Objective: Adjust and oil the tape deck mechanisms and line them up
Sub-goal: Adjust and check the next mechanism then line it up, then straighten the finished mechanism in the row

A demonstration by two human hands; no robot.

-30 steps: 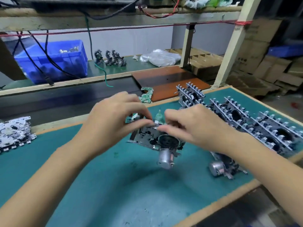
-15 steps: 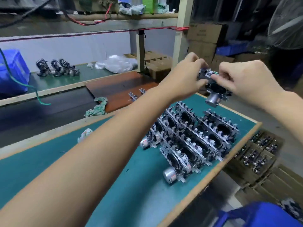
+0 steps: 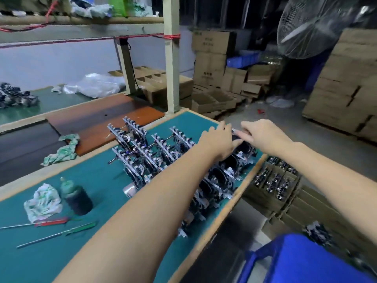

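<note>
Both hands hold one tape deck mechanism [image 3: 244, 147] at the far right end of the green mat [image 3: 98, 176]. My left hand [image 3: 217, 140] grips its left side and my right hand [image 3: 263, 135] pinches its top edge. It sits at the head of a row of upright mechanisms [image 3: 216, 180] along the bench's right edge. More upright mechanisms [image 3: 142, 148] stand in rows behind. A dark oil bottle [image 3: 76, 196] stands at the left. My left forearm hides part of the rows.
A crumpled rag [image 3: 42, 203] and two thin tools, red-handled [image 3: 51, 221] and green-handled [image 3: 79, 227], lie near the bottle. A cardboard box of mechanisms [image 3: 275, 180] sits on the floor to the right, beside a blue bin [image 3: 302, 260]. Another rag [image 3: 63, 150] lies on the wooden board.
Both hands carried the mechanism from the mat's middle to the right, then lowered it onto the far end of the right-hand row. The view swung right.
</note>
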